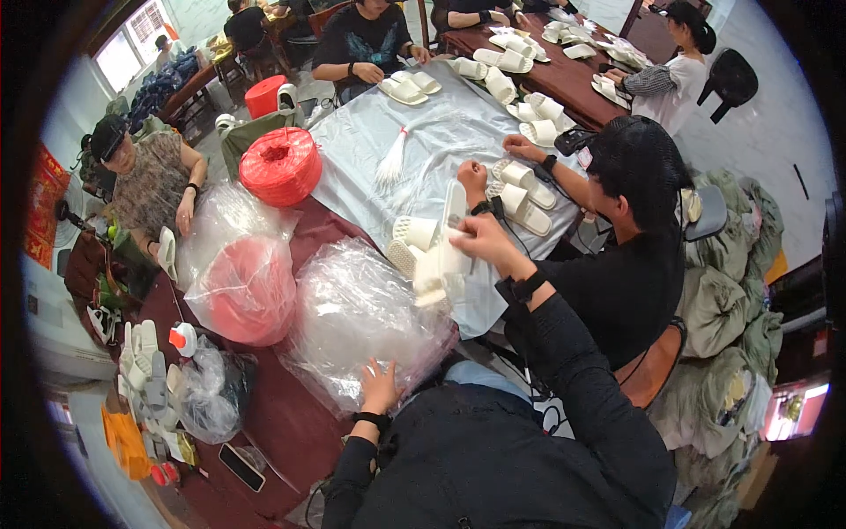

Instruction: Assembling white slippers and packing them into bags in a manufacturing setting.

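Observation:
My right hand is closed on a white slipper, holding it above the table in front of a co-worker. Several more white slippers sit just left of it, partly overlapping, so I cannot tell which of these are also in my grip. My left hand lies with fingers spread on a heap of clear plastic bags near the table's front edge. Beside the right hand is a co-worker's hand, and two pairs of white slippers lie in front of that person.
A roll of red twine and a bagged pink roll stand left of the heap. White ties lie on the grey sheet. A phone rests on the maroon cloth. Co-workers sit around; stuffed sacks line the right.

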